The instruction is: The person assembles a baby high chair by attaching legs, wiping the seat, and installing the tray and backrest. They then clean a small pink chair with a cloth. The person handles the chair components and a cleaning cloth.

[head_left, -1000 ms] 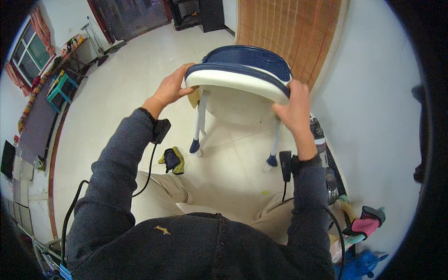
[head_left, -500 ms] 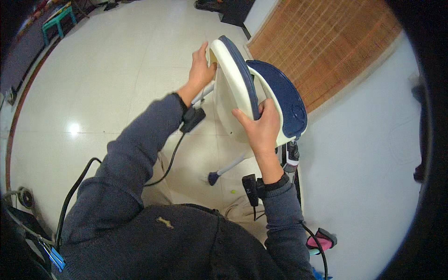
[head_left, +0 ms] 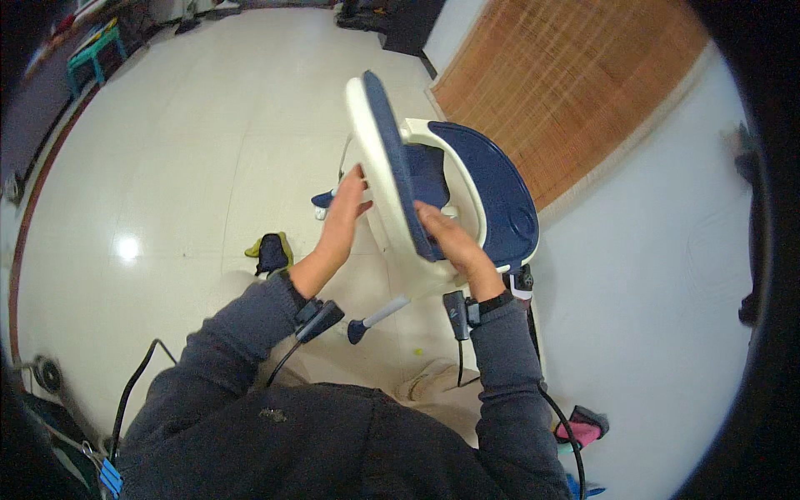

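A white child's high chair with dark blue padding stands in front of me, its upright backrest [head_left: 373, 146] seen nearly edge-on. The blue tray [head_left: 487, 179] is on its right side, beside the wall, with a blue seat pad [head_left: 429, 175] between. My left hand [head_left: 340, 221] is at the back of the white shell, fingers stretched and apart. On the other side my right hand [head_left: 454, 242] lies along the lower blue pad, its fingers extended and slightly blurred. Pale legs with blue feet [head_left: 357, 332] reach the floor. Each wrist carries a black device with a cable.
A bamboo blind [head_left: 567, 92] covers part of the right wall. On the tiled floor [head_left: 183, 158] lies a dark blue and yellow-green shoe-like item [head_left: 272, 252]. A pink and black item [head_left: 583, 427] is low on the right. A green stool [head_left: 96, 54] stands far left.
The chair's backrest has shifted left and turned more edge-on, showing the seat pad. Both hands have moved lower along it, and their fingers have straightened. The shoe-like item has come into sight.
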The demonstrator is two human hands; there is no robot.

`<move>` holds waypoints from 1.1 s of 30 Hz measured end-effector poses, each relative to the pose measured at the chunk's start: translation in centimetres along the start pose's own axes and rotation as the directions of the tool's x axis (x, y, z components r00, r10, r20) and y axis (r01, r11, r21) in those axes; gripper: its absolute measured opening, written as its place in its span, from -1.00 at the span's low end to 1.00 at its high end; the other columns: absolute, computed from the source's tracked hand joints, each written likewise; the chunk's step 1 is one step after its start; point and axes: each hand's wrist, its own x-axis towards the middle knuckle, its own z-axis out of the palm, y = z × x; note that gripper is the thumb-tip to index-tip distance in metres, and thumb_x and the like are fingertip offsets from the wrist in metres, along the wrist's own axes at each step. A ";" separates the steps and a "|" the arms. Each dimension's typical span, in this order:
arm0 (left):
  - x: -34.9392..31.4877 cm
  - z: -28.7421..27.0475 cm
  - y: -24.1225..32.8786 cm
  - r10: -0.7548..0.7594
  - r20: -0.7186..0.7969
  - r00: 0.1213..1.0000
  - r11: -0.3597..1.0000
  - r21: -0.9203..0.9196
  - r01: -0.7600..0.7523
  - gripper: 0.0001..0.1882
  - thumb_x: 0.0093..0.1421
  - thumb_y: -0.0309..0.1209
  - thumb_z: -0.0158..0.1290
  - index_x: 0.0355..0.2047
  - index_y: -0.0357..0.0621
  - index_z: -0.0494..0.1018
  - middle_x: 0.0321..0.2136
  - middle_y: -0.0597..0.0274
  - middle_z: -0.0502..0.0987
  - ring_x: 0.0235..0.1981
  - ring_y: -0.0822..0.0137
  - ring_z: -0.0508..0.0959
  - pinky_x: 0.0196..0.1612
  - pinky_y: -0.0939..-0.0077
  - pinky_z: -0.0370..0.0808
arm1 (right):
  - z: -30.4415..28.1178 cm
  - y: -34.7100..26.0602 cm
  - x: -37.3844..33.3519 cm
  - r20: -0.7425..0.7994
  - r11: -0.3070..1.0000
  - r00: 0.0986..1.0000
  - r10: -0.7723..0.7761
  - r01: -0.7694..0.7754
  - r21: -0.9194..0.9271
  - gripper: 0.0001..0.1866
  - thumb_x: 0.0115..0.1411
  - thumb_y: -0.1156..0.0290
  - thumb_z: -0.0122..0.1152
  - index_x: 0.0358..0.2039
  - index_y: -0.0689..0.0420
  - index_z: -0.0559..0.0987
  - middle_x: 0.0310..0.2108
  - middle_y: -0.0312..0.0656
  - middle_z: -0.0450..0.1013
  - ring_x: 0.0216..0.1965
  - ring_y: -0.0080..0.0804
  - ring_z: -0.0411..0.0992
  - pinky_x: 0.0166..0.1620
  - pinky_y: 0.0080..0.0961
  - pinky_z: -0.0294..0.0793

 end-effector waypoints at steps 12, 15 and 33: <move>1.2 1.9 4.5 0.089 0.035 0.995 0.944 0.315 -0.095 -0.19 0.01 -0.03 0.13 0.15 -0.25 0.13 -0.08 0.08 0.37 -0.02 0.26 0.35 0.04 0.39 0.31 | 1.5 3.2 1.3 0.094 0.999 0.995 -0.044 0.042 0.020 -0.54 0.29 0.06 -0.10 -0.02 0.17 0.47 -0.11 0.00 0.44 -0.06 -0.19 0.40 0.03 -0.41 0.31; 3.1 0.6 4.1 0.079 0.081 0.994 0.935 0.340 -0.103 -0.10 -0.03 0.05 0.11 0.19 -0.24 0.08 -0.02 0.03 0.33 0.05 0.22 0.31 0.09 0.34 0.27 | 2.5 3.8 2.0 0.006 0.998 0.999 -0.052 0.052 -0.018 -0.51 0.30 0.03 -0.14 0.01 0.17 0.44 -0.11 0.06 0.42 -0.03 -0.10 0.37 0.06 -0.35 0.28; 4.3 5.5 7.6 0.228 0.499 0.836 0.678 0.535 -0.504 -0.51 0.20 -0.59 -0.24 0.17 -0.10 0.21 0.00 -0.04 0.42 -0.01 0.11 0.48 0.13 0.17 0.30 | -0.2 -1.2 -1.1 -0.578 0.969 0.804 -0.137 0.231 0.091 -0.69 0.14 0.24 0.19 -0.27 0.26 0.52 -0.56 -0.26 0.40 -0.51 -0.55 0.40 -0.41 -0.63 0.41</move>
